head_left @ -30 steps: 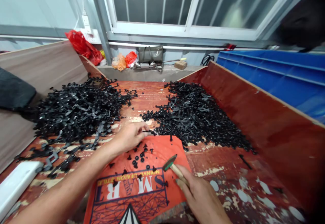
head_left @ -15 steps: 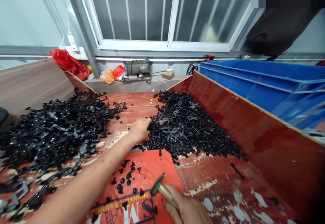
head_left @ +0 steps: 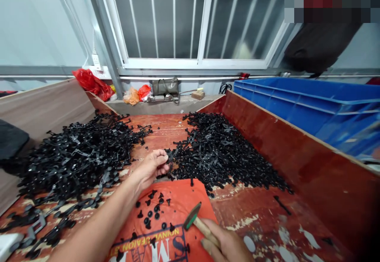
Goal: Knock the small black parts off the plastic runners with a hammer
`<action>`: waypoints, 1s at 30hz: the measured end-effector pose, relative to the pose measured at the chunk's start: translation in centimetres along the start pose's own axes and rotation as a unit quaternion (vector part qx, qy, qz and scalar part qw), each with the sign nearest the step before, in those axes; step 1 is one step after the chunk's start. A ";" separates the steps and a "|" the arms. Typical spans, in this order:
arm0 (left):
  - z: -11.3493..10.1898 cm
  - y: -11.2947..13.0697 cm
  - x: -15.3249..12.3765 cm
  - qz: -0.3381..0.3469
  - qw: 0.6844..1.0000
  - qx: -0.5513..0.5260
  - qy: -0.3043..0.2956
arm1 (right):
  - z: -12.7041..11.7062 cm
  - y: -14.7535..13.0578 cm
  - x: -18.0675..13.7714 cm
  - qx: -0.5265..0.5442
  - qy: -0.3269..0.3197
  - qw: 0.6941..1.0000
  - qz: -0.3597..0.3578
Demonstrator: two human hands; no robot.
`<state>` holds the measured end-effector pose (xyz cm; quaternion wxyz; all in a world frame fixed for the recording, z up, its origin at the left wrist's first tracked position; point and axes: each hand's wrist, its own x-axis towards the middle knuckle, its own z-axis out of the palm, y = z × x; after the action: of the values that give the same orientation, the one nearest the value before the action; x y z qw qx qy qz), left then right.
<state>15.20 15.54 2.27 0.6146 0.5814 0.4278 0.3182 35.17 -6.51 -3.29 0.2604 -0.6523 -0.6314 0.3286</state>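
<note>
My left hand (head_left: 153,166) is closed in a pinch at the left edge of the right-hand pile of black plastic parts (head_left: 219,151). A thin black plastic part (head_left: 171,158) shows at its fingertips, partly lost against the pile. Wrapped round the wooden handle of a small hammer (head_left: 192,217) is my right hand (head_left: 224,240), low over the orange-red printed sheet (head_left: 175,198). The hammer's head has a green patch. Several small black plug-like pieces (head_left: 152,210) lie scattered on the sheet, left of the hammer.
A second pile of black parts (head_left: 74,155) covers the left side. Reddish wooden boards (head_left: 267,123) wall in the table, with a blue crate (head_left: 297,95) beyond the right one. Plastic bags (head_left: 95,84) and a wooden block (head_left: 198,94) sit at the back.
My left hand has drawn back from the right pile toward me and left, now with a thin black part at its fingertips. My right hand still holds the hammer. The view has tilted slightly.
</note>
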 end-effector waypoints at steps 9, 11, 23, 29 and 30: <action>1.1 0.3 -9.8 -0.017 0.984 -0.176 -0.029 | -4.8 -7.2 4.0 0.202 0.113 0.972 -0.026; 1.3 0.0 -11.3 -0.024 0.988 -0.154 -0.003 | -4.3 -9.7 5.0 0.165 0.095 0.979 -0.072; -3.7 -0.4 -18.2 0.132 0.982 0.032 0.130 | 0.1 -12.8 6.8 0.449 -0.156 0.880 0.020; -4.4 -0.5 -20.2 0.317 0.849 0.393 0.156 | 1.5 -14.6 7.2 0.517 -0.219 0.826 0.060; -4.0 -0.7 -20.2 0.310 0.861 0.374 0.150 | 2.1 -14.9 7.1 0.522 -0.231 0.819 0.061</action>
<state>2.80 -0.75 4.90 0.1491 0.8154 0.3995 0.3916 23.78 1.44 5.92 0.3874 -0.3609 -0.3663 0.7652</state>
